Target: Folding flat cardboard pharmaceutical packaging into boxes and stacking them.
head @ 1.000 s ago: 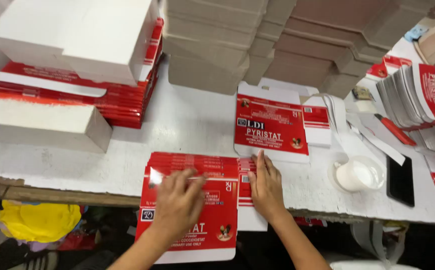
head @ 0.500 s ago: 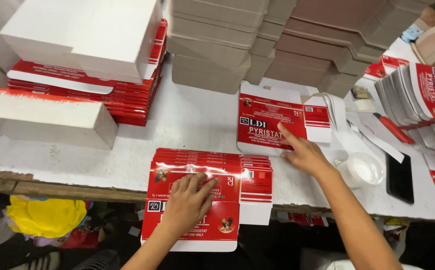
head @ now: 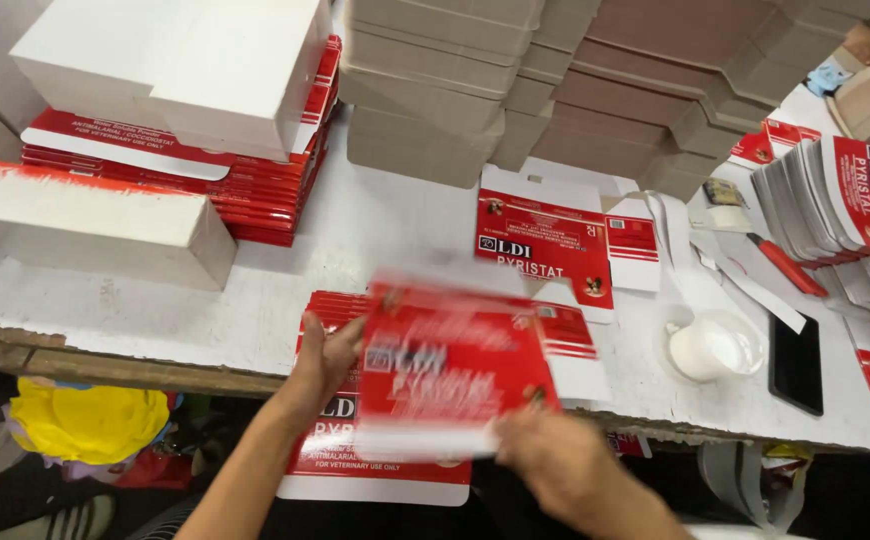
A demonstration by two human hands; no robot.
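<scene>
- The big white-painted worktable (head: 285,300) takes up most of your view, with stacks of grey-brown flat cardboard (head: 515,80) across 12 o'clock.
- At 10 o'clock you've got white folded boxes (head: 185,70) sitting on a pile of red printed flats (head: 265,190), plus one long white box with a red edge (head: 85,220) lying at 9.
- Over at 2 to 3 o'clock, a fanned stack of red-and-white flats (head: 835,200) leans on edge.
- Dead centre, slightly toward 1, one flat red-and-white carton blank (head: 545,240) lies open on the table, looks untouched to me.
- The blurred red carton blank (head: 455,370) you're moving is at 6 o'clock, lifted over the red blanks at the table edge (head: 375,450).
- Your left hand (head: 327,355) grips its left edge, fingers wrapped on it; your right hand (head: 545,455) pinches the bottom right corner, though motion blur hides the fingers.
- Progress guess: plenty of boxes made up, plenty of flats left, so you're somewhere mid-batch.
- Small stuff at 3 to 4 o'clock: a round white plastic tub (head: 715,348), a black phone (head: 795,363), and a red-handled tool (head: 785,265).
</scene>
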